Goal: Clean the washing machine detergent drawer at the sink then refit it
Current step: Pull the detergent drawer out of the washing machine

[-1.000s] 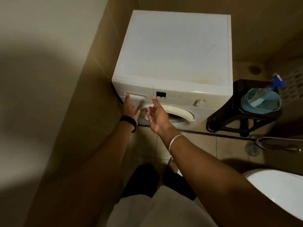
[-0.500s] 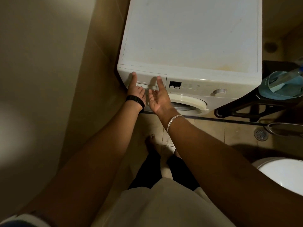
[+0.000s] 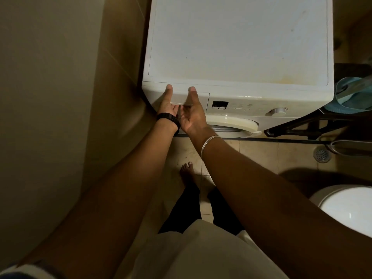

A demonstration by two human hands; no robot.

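The white washing machine (image 3: 241, 41) stands against the wall, seen from above. Its detergent drawer (image 3: 202, 98) sits closed at the left of the front panel. My left hand (image 3: 167, 105), with a black wrist band, has its thumb on the drawer's top edge and its fingers hooked into the handle recess. My right hand (image 3: 192, 113), with a silver bangle, grips the same front beside it, thumb up on the panel and fingers curled under. The fingertips are hidden in the recess.
A tiled wall (image 3: 50, 97) runs close along the left. Right of the machine, a black stand (image 3: 314, 125) carries a blue basin (image 3: 352, 95). A floor drain (image 3: 321, 155) and a white toilet (image 3: 348, 208) are at the right. My bare foot (image 3: 187, 170) is on the tiles.
Both hands rose from below the panel onto the drawer front, thumbs settling on top and fingers hooking under. My head moved closer to the machine.
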